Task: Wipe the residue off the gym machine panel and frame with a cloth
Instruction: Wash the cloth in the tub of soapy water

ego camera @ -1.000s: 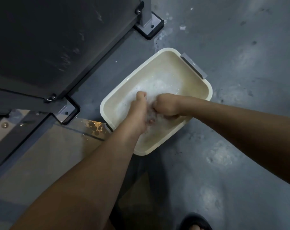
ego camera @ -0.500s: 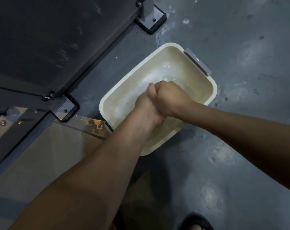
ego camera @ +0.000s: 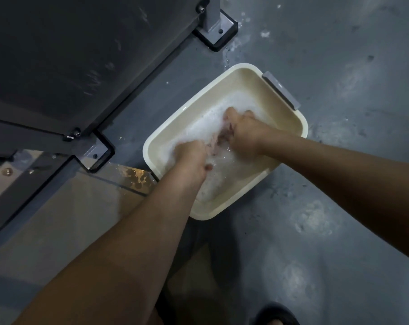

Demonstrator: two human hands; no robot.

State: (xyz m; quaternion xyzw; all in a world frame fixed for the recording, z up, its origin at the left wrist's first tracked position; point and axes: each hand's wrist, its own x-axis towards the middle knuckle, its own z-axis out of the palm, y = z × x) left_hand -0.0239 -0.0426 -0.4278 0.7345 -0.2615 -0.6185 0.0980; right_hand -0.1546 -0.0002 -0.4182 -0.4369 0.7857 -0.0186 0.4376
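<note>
A cream plastic basin [ego camera: 224,73] with a grey handle [ego camera: 282,90] stands on the grey floor, holding foamy water. Both my hands are down in the suds. My left hand [ego camera: 191,156] and my right hand [ego camera: 245,132] each grip an end of a pinkish cloth [ego camera: 216,143], which shows only as a wet strip between them; the rest is hidden in foam. The gym machine's dark panel [ego camera: 70,55] and grey frame [ego camera: 98,148] rise at the upper left, the panel streaked with pale residue.
A bolted frame foot [ego camera: 216,29] stands just beyond the basin, another [ego camera: 94,153] to its left. A glossy base plate [ego camera: 58,207] lies at the left, with water drops near the basin. My sandalled foot [ego camera: 276,317] shows at the bottom edge.
Half a second ago my hands were pressed together above the water. Now they have dropped back into the suds and pulled apart, stretching the cloth between them; foam has churned up.
</note>
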